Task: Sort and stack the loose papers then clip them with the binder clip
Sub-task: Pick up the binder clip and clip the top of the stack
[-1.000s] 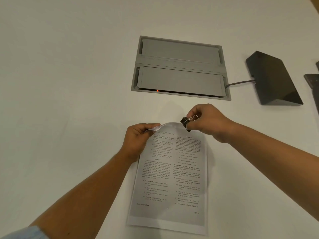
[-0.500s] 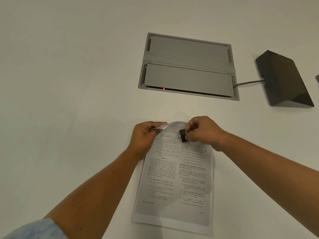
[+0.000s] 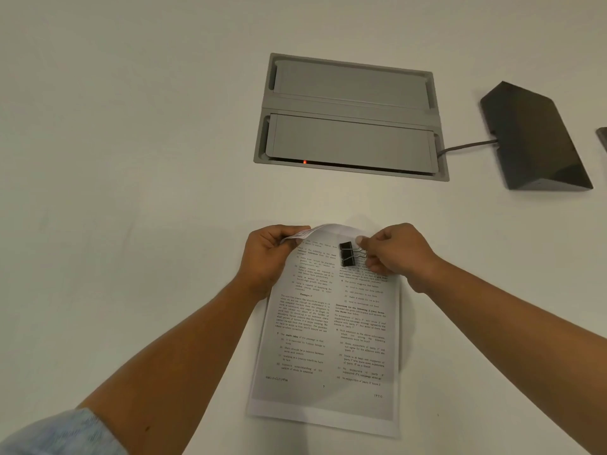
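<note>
A stack of printed papers (image 3: 328, 339) lies lengthwise on the white table in front of me. My left hand (image 3: 267, 257) pinches the stack's far left corner and lifts it, so the top edge curls upward. A black binder clip (image 3: 347, 254) sits over the upper part of the top page, its wire handles pointing right. My right hand (image 3: 397, 252) grips those wire handles between thumb and fingers. Whether the clip's jaws bite the paper edge cannot be told from here.
A grey recessed cable box (image 3: 351, 116) with a small red light is set into the table beyond the papers. A dark wedge-shaped device (image 3: 532, 139) with a cord lies at the right. Another dark object (image 3: 602, 136) peeks in at the right edge.
My right hand brought the binder clip down from above the stack's top right onto the upper page. The left hand kept its hold on the lifted corner.
</note>
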